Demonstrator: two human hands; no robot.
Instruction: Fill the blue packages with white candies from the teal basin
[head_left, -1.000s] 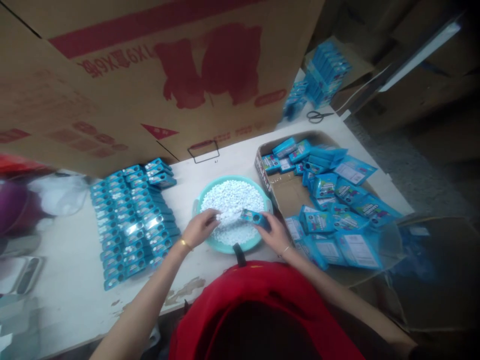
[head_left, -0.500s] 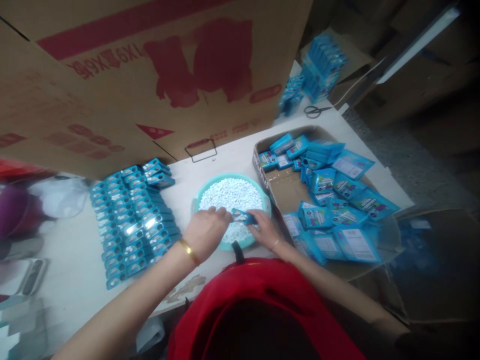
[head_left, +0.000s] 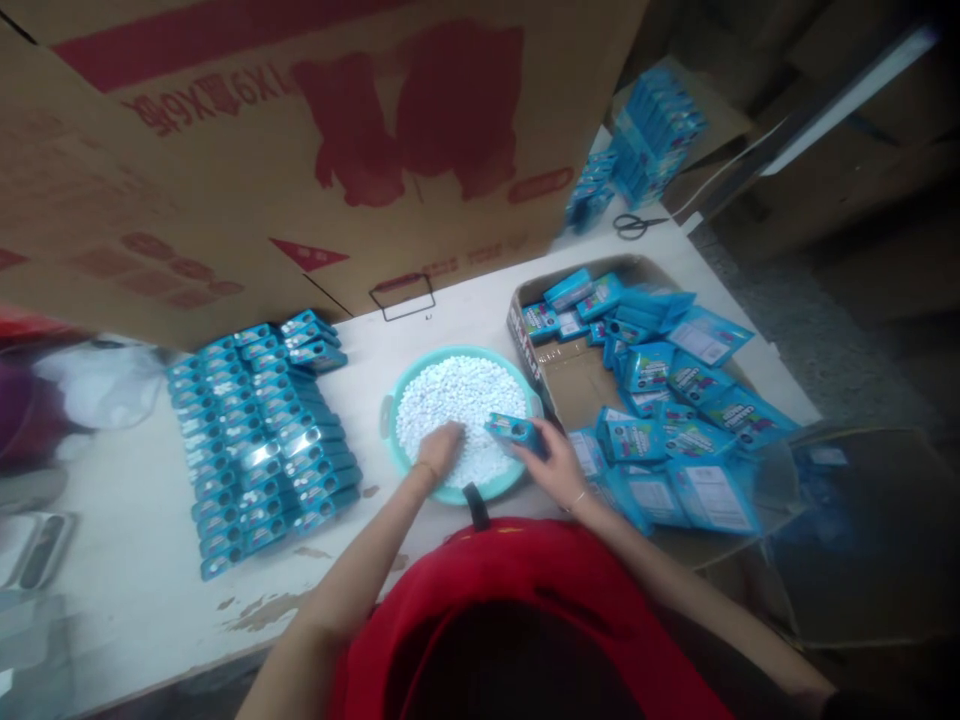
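My right hand (head_left: 556,464) is closed on one end of a small blue box (head_left: 514,428), holding it over the right part of a round turquoise basin. Small white pellets (head_left: 461,392) fill this basin (head_left: 397,385). My left hand (head_left: 441,450) reaches into the pellets on the near side, its fingers curled together and the fingertips hidden among them. Left of the basin stand rows of similar blue boxes (head_left: 262,440), with dark round spots on their upturned ends. To the right, a cardboard tray (head_left: 570,375) holds several loose blue packs (head_left: 649,365).
A big printed carton (head_left: 420,130) rises behind the white table (head_left: 112,625). Scissors (head_left: 634,226) and stacked blue packs (head_left: 656,125) are at the far right. A white plastic bag (head_left: 105,385) is at the left. Brown patches mark the table's front edge.
My left hand has moved away from the blue box and down into the pellets. My right hand has shifted slightly right with the box. The view has moved a little.
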